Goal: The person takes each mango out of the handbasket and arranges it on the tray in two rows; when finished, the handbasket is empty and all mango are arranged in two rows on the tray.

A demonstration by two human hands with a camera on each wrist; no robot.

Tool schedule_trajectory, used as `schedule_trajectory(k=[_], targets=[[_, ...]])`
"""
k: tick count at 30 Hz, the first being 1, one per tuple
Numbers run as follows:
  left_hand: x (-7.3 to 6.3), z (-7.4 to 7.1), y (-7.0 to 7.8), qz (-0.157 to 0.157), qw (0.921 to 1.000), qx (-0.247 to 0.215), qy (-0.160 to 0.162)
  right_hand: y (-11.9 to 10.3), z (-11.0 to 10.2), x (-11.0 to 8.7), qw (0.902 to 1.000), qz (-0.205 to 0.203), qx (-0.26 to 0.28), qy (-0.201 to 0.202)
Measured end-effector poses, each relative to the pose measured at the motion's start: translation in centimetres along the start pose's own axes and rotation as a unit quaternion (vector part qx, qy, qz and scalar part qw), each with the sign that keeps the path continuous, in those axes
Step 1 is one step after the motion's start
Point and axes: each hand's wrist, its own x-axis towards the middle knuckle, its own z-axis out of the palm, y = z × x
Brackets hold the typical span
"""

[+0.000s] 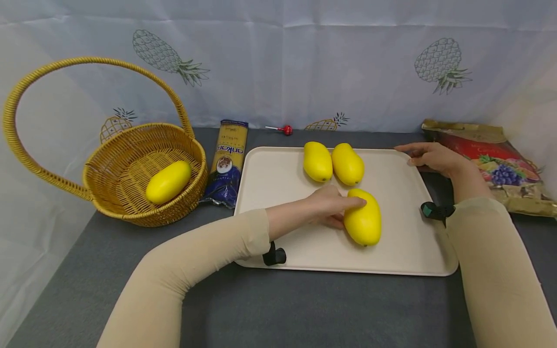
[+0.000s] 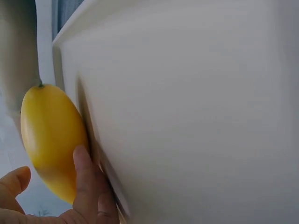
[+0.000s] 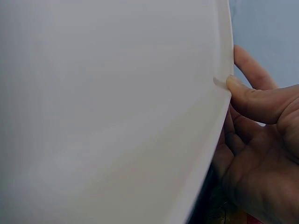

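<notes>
My left hand [image 1: 326, 205] grips a yellow mango [image 1: 364, 224] on the cream tray [image 1: 278, 193], thumb over its top and fingers along its side. In the left wrist view, that mango [image 2: 53, 135] lies between the thumb and the other fingers [image 2: 85, 182]. Two more mangoes, one on the left [image 1: 317, 162] and one on the right [image 1: 348, 164], lie side by side near the tray's far edge. At the far right corner, my right hand [image 1: 435, 157] holds the tray rim. The right wrist view shows the thumb [image 3: 254, 100] pressed on that rim, other fingers behind and below.
A wicker basket [image 1: 143, 215] with a tall handle stands at the left, one mango [image 1: 168, 182] inside. Beside it lies a blue and gold ankara packet [image 1: 227, 162]. A red lollipop [image 1: 287, 129] sits behind the tray, and a red and gold bag [image 1: 500, 164] lies at the right.
</notes>
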Motion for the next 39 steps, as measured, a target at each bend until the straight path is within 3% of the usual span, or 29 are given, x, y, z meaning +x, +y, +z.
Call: schedule_trajectory(k=[7,15,24,29,39], targets=[[-0.6,-1.5,0.2,0.011,0.9986,0.052,-0.002,0.0,0.1,-0.1,1.0000,-0.002,0.007,-0.001],[-2.5,-3.4,1.2,0.033,0.9984,0.024,-0.039,0.0,-0.1,0.0,1.0000,-0.003,0.003,-0.001],[-5.3,-5.9,3.5,0.130,0.9880,0.012,-0.083,-0.1,0.0,-0.1,1.0000,-0.003,-0.003,-0.004],[-6.7,-7.7,4.3,0.182,0.9794,-0.007,-0.087,-0.1,0.1,-0.1,1.0000,-0.003,-0.001,-0.004],[-9.2,-12.1,5.2,0.240,0.9684,0.001,-0.069,-0.1,0.0,0.0,1.0000,-0.001,-0.001,-0.002]])
